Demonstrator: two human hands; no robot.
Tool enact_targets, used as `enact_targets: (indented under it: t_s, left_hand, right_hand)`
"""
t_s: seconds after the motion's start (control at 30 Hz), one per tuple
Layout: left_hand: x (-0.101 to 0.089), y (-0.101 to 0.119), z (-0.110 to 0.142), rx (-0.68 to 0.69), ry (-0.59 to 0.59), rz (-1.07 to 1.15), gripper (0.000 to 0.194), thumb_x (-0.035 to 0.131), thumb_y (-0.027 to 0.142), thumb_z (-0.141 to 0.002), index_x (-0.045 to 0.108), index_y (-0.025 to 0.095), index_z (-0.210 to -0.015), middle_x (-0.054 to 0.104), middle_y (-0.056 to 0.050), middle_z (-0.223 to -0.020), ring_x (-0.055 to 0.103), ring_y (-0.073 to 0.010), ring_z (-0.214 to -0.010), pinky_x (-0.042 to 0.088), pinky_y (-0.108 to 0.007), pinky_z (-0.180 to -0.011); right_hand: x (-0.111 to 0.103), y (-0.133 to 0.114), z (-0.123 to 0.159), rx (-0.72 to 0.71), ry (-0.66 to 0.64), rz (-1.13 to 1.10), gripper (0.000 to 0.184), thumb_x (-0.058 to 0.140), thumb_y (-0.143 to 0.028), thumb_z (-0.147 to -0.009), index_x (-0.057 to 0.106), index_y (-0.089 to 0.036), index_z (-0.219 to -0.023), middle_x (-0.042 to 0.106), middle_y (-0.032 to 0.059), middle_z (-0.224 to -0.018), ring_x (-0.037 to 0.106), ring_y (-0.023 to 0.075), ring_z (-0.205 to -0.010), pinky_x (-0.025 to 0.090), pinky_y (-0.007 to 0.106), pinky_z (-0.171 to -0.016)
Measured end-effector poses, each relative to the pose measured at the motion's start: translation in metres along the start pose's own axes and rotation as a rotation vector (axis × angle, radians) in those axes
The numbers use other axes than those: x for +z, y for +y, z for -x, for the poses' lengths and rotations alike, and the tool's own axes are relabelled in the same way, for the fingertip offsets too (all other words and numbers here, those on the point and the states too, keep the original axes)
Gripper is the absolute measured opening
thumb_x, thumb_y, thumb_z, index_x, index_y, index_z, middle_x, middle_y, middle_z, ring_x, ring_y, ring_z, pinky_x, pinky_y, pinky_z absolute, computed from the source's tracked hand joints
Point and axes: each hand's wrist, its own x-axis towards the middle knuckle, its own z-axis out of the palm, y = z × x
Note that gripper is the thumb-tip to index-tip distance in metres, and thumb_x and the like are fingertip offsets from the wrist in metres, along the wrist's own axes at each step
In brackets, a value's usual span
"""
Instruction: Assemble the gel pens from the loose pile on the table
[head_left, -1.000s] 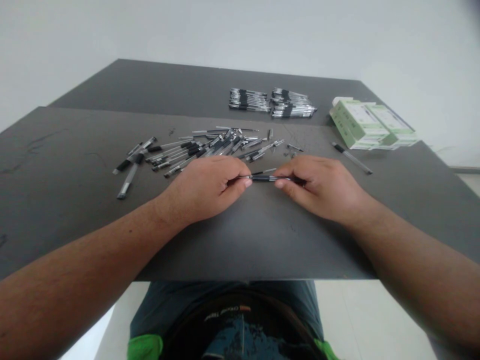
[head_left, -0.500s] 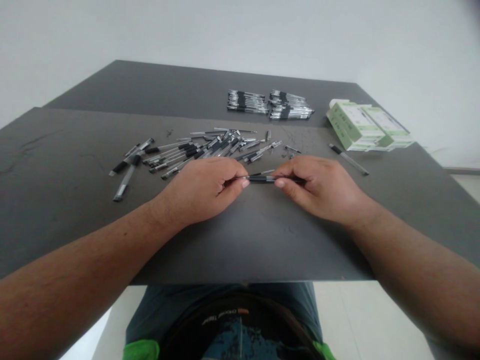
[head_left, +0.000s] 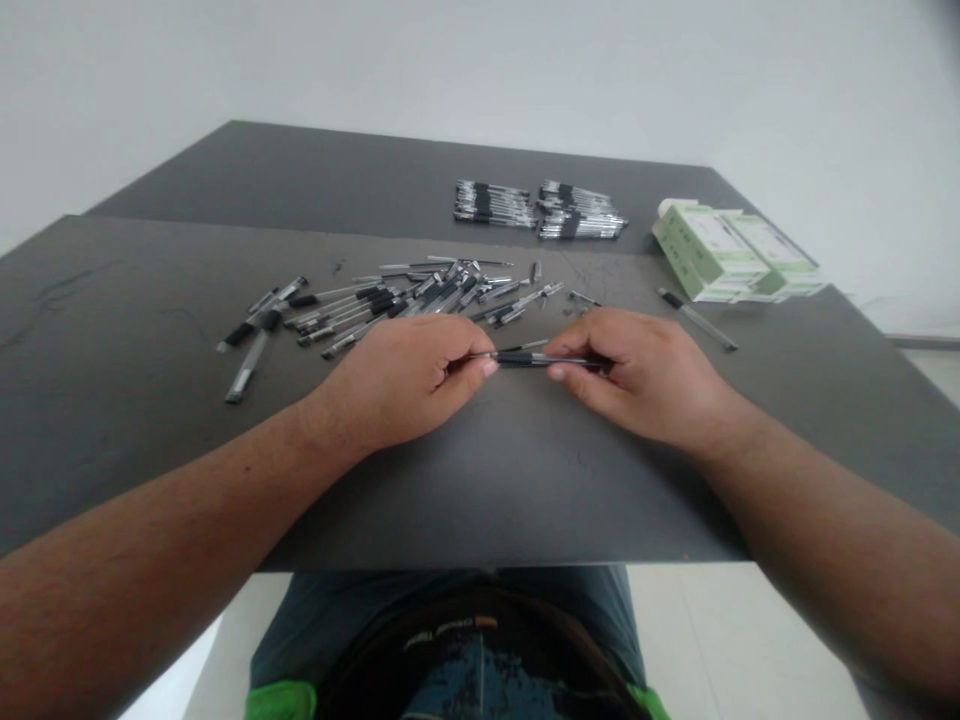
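Between my two hands a pen (head_left: 519, 358) with a black grip and clear barrel lies level, just above the front part of the table (head_left: 480, 490). My left hand (head_left: 416, 375) pinches its left end between thumb and fingers, and the tip is hidden there. On the other side my right hand (head_left: 637, 375) is closed round the clear barrel. Directly behind the held pen, a thin dark refill-like stick (head_left: 529, 345) shows in part. Beyond my left hand spreads a loose heap of pen parts (head_left: 442, 290), with barrels, grips and caps mixed together.
Farther back are bundles of pens (head_left: 491, 203) in rows, with more pens (head_left: 581, 212) beside them. Green and white boxes (head_left: 712, 250) stand at the right. One pen barrel (head_left: 699, 320) lies in front of them. At the left, a few capped pens (head_left: 255, 350) cross each other.
Very little differs. My right hand's thumb and fingers have shifted slightly left along the pen, and more of the barrel shows between them. My left hand holds its place.
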Motion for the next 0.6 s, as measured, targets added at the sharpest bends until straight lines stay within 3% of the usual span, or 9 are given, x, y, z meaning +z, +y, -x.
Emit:
enact_targets:
  t_s: [0.1, 0.3, 0.43, 0.6]
  left_hand:
    - [-0.0006, 0.0003, 0.0001, 0.005, -0.007, 0.001, 0.032, 0.053, 0.037, -0.105, 0.081, 0.021, -0.109, 0.083, -0.005, -0.101, 0.077, -0.0236, -0.099, 0.054, -0.034, -0.087]
    - [-0.0004, -0.0004, 0.0007, 0.007, 0.007, 0.008, 0.031, 0.054, 0.037, -0.105, 0.081, 0.021, -0.108, 0.083, -0.006, -0.099, 0.077, -0.0233, -0.097, 0.054, -0.034, -0.086]
    - [0.0005, -0.0014, 0.0006, 0.011, 0.002, 0.000, 0.031, 0.054, 0.038, -0.105, 0.080, 0.021, -0.108, 0.082, -0.005, -0.099, 0.077, -0.0233, -0.096, 0.054, -0.034, -0.085]
    - [0.0013, -0.0022, 0.0011, 0.015, 0.009, -0.001, 0.030, 0.055, 0.037, -0.105, 0.080, 0.021, -0.107, 0.082, -0.004, -0.098, 0.077, -0.0231, -0.095, 0.053, -0.034, -0.082]
  right_hand:
    - [0.0003, 0.0001, 0.0001, -0.018, -0.029, 0.012, 0.017, 0.063, -0.026, -0.107, 0.079, -0.021, -0.106, 0.084, 0.0047, -0.094, 0.078, 0.0203, -0.085, 0.058, 0.032, -0.079]
    - [0.0010, -0.0007, 0.0007, 0.024, 0.010, -0.003, 0.010, 0.071, -0.028, -0.102, 0.078, -0.021, -0.106, 0.082, 0.0028, -0.090, 0.076, 0.0185, -0.078, 0.058, 0.030, -0.075]
    - [0.0019, -0.0002, 0.0001, -0.005, -0.017, 0.006, 0.019, 0.063, -0.029, -0.109, 0.079, -0.020, -0.104, 0.083, 0.0044, -0.092, 0.078, 0.0192, -0.084, 0.058, 0.030, -0.079]
    - [0.0033, -0.0002, 0.0005, 0.008, 0.028, -0.020, 0.011, 0.073, -0.025, -0.101, 0.079, -0.019, -0.108, 0.082, 0.0034, -0.092, 0.076, 0.0183, -0.079, 0.057, 0.029, -0.074]
